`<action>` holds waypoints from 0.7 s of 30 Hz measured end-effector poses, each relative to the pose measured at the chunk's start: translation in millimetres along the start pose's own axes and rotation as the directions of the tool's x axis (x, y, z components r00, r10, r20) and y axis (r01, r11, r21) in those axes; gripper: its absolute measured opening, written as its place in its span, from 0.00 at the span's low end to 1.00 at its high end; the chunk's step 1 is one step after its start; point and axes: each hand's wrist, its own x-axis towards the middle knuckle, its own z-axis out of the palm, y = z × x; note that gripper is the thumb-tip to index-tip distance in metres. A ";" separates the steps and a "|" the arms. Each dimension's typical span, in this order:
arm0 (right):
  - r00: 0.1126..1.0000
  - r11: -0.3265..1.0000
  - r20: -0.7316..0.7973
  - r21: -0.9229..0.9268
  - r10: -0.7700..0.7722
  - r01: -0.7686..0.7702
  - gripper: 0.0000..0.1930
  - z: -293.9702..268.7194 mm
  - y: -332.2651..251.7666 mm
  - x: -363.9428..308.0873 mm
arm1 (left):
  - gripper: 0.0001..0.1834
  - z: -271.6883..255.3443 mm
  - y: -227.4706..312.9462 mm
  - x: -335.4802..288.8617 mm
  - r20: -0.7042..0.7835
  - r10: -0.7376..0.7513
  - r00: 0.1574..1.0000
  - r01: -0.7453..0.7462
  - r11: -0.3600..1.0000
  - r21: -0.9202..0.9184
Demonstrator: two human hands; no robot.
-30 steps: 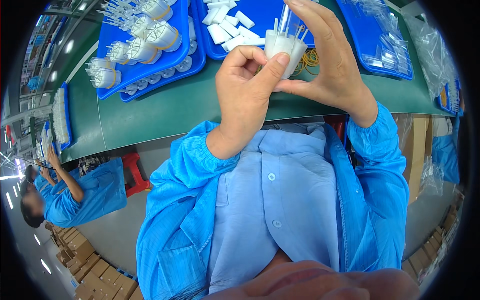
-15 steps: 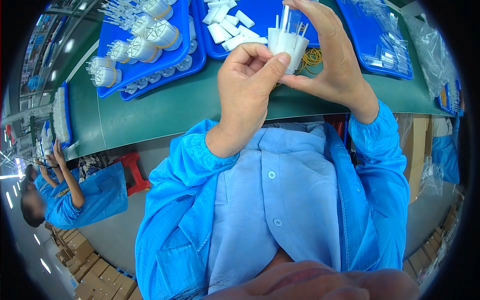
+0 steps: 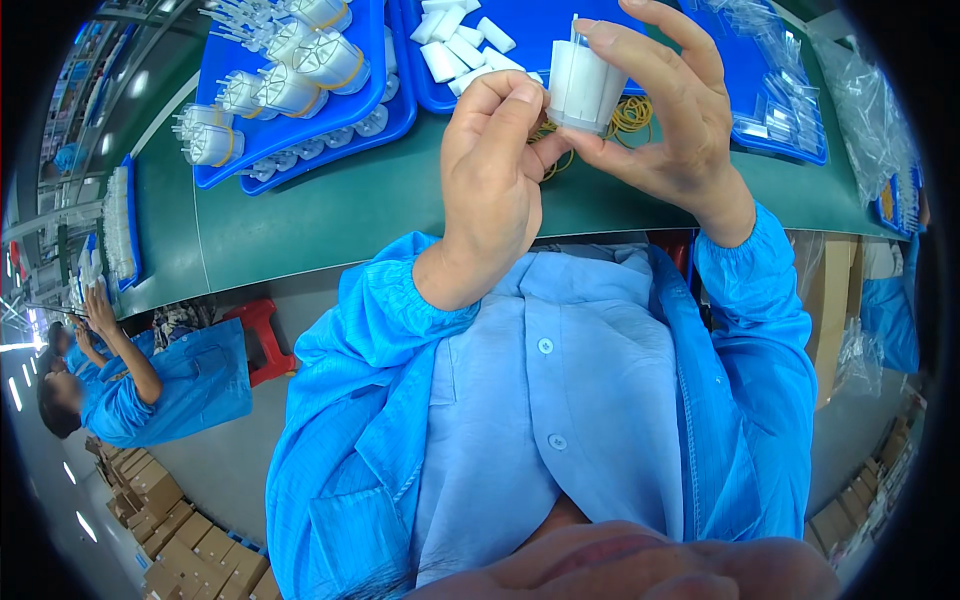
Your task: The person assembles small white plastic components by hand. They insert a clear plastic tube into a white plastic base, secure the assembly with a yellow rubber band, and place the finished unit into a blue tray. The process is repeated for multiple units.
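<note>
My right hand point(image 3: 675, 120) grips a white cylindrical bundle point(image 3: 585, 88), its thumb under the clear base and its fingers at the top. A thin rod sticks up from the bundle's upper end. Beside it, my left hand point(image 3: 495, 165) is closed, thumb and forefinger pinched close to the bundle's left side. What the pinch holds, if anything, I cannot make out. Yellow rubber bands point(image 3: 630, 116) lie on the table behind and below the bundle, partly covered by my hands. Loose white cylindrical pieces point(image 3: 465, 45) lie in the blue tray point(image 3: 435, 98) beyond.
Stacked blue trays point(image 3: 255, 172) at left hold several banded white bundles point(image 3: 325, 60). At right, another blue tray point(image 3: 785, 150) contains clear plastic pieces point(image 3: 790, 110), with clear plastic bags point(image 3: 865, 110) beside it. The green table point(image 3: 330, 215) runs across. Another person point(image 3: 165, 385) works at far left.
My left hand has left the bundle's front and now pinches at its left side. The bundle has turned in my right hand, and the clear tube at its top no longer shows.
</note>
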 end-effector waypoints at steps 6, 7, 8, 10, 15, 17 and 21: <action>0.999 0.999 0.036 -0.054 0.001 0.001 0.23 -5.2 -7.2 5.2 | 0.10 7.6 -2.6 -0.9 -0.099 0.016 0.995 -0.011 0.998 0.058; 0.998 0.999 0.063 -0.054 0.000 0.003 0.23 -4.3 -5.8 0.4 | 0.12 10.8 -5.2 -1.0 -0.122 0.026 0.992 -0.017 0.997 0.076; 0.998 0.999 0.063 -0.046 0.000 0.003 0.26 -4.1 -1.8 -5.0 | 0.13 10.6 -10.3 0.7 -0.124 0.056 0.991 -0.044 0.995 0.094; 0.998 0.999 0.067 -0.035 0.000 0.003 0.28 0.0 0.8 -10.9 | 0.13 9.5 -11.4 2.6 -0.149 0.071 0.986 -0.053 0.991 0.120; 1.000 1.000 0.011 0.001 0.021 -0.021 0.24 -2.7 -2.1 -13.6 | 0.09 16.1 -11.1 2.8 -0.118 -0.008 0.993 0.020 0.994 0.108; 1.000 1.000 0.008 0.004 0.026 -0.026 0.24 -4.1 -2.0 -15.7 | 0.09 17.0 -10.7 2.3 -0.098 -0.051 0.994 0.060 0.994 0.095; 0.998 0.999 0.047 0.024 0.046 -0.047 0.25 -8.2 6.7 -17.0 | 0.10 17.4 -13.7 4.8 -0.102 0.006 0.995 0.009 0.990 0.143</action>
